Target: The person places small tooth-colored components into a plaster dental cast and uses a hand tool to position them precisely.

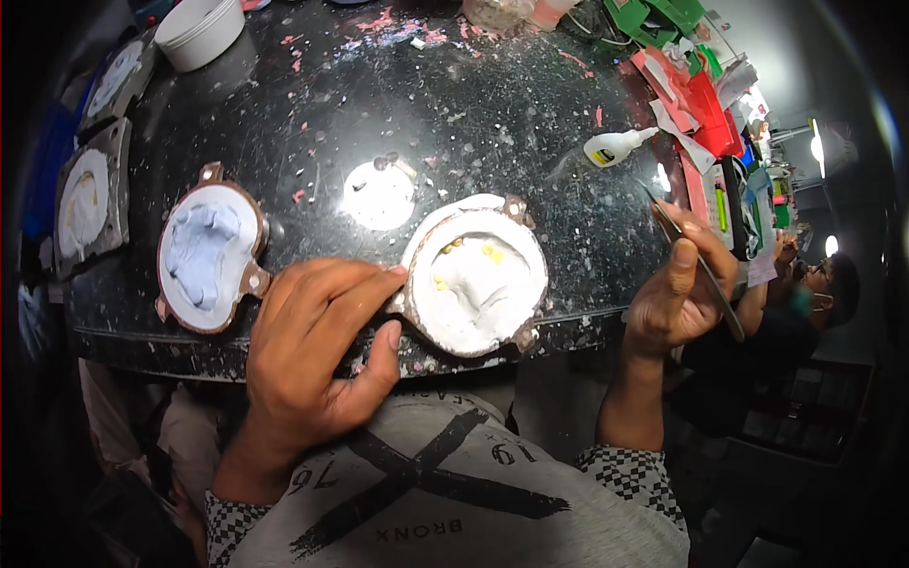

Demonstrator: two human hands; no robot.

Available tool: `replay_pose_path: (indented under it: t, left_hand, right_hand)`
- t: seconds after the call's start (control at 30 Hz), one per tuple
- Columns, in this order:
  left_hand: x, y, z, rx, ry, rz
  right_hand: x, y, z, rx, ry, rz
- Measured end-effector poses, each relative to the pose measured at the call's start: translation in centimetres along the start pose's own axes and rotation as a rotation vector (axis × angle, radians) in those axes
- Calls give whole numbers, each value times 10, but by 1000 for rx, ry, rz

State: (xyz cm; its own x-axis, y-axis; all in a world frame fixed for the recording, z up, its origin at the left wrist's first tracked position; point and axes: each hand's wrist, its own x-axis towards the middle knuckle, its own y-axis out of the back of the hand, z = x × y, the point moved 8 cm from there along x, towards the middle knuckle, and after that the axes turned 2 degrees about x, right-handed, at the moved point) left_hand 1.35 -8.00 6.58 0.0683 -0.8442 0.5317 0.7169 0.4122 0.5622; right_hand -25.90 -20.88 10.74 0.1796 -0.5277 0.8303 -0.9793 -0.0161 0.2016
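Observation:
In front of me on the dark tabletop lies a round dental flask half (473, 329) filled with white plaster, with a few yellowish teeth set in its hollow. My left hand (308, 341) is beside it, fingers stretched out and holding nothing, the fingertips at the flask's left edge. A second flask half (248, 220), holding lilac-grey putty (204, 251) inside a white plaster ring, lies left of that hand. My right hand (677, 293) is raised off the table at the right, closed on a thin metal spatula-like tool (725, 308) whose narrow tip points up and away.
A white squeeze bottle (614, 148) lies at the right. Beyond it sit red (696, 104) and green bins (653, 19) with papers. At far left are grey metal flasks (118, 180) and a white tub (199, 38). Another person (805, 293) is at the right.

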Motion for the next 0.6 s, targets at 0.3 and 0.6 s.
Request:
replay_pose_path:
  t: [0.3, 0.6]
  left_hand:
    - [-15, 9, 13, 188, -53, 52]
    - [9, -6, 11, 193, 45, -129]
  right_hand:
    - [-12, 55, 4, -145, 1, 99]
    - [-19, 52, 2, -289, 64, 179]
